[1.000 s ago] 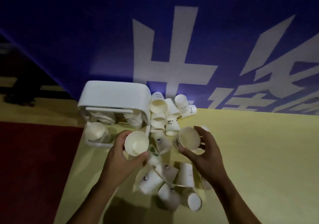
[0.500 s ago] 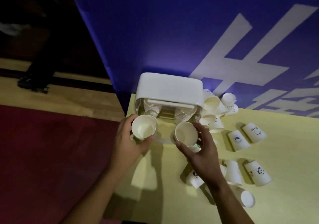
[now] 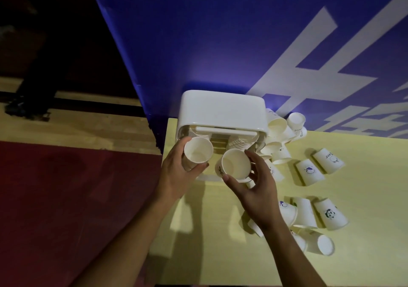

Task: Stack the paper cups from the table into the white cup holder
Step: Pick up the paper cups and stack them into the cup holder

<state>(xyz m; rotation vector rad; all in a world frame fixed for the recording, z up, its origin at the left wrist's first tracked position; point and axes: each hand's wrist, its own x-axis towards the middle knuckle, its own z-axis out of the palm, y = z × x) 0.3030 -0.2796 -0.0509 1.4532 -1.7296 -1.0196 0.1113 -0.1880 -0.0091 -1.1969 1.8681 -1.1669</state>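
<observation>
The white cup holder (image 3: 221,110) stands at the table's far left corner, against the blue banner. Stacks of cups show under its top. My left hand (image 3: 176,174) grips a white paper cup (image 3: 197,155), mouth toward me, right in front of the holder's left side. My right hand (image 3: 256,185) grips a second paper cup (image 3: 235,165) with a dark print, in front of the holder's right side. Several more paper cups (image 3: 309,172) lie tipped over on the yellow table (image 3: 220,253) to the right.
A heap of cups (image 3: 280,130) leans against the holder's right side. More cups (image 3: 331,213) lie at the right near my forearm. The table's left edge drops to a red carpet (image 3: 66,198) and wooden floor. The blue banner (image 3: 220,32) stands behind.
Both hands moved the two cups closer to the holder's front opening. The view shifted left and nearer, so the holder sits more central.
</observation>
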